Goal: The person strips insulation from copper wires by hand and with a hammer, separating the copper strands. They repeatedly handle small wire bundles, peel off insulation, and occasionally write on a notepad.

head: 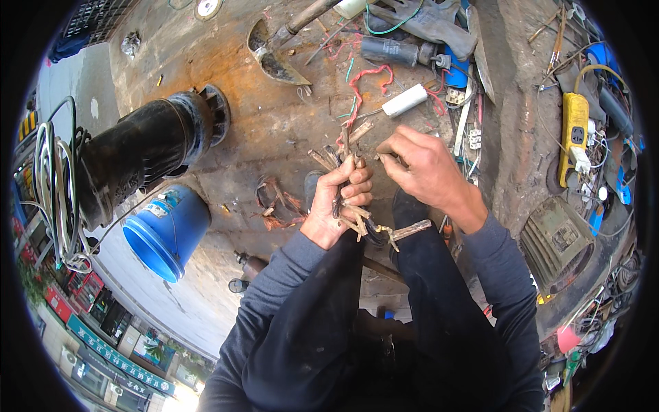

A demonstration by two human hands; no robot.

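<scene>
My left hand [342,198] is closed around a bundle of brown, stick-like pieces [406,230] mixed with dark strands. Ends of the sticks poke out above the fist and below it, over my knees. My right hand [425,167] hovers just to the right of the bundle, thumb and fingertips brought together. Whether something small sits between those fingertips cannot be made out. Beyond the fist, a red twisted cord [355,87] trails across the ground near a white cylinder [405,101]. A coil of reddish-brown wire strands [278,203] lies on the ground left of my left hand.
To the left are a blue bucket [177,226] and a large black pump or motor [139,149] with looped cable [56,190]. A bladed tool [273,56] lies ahead. A yellow power strip [572,134] and a finned motor housing [556,242] stand at right among loose wires.
</scene>
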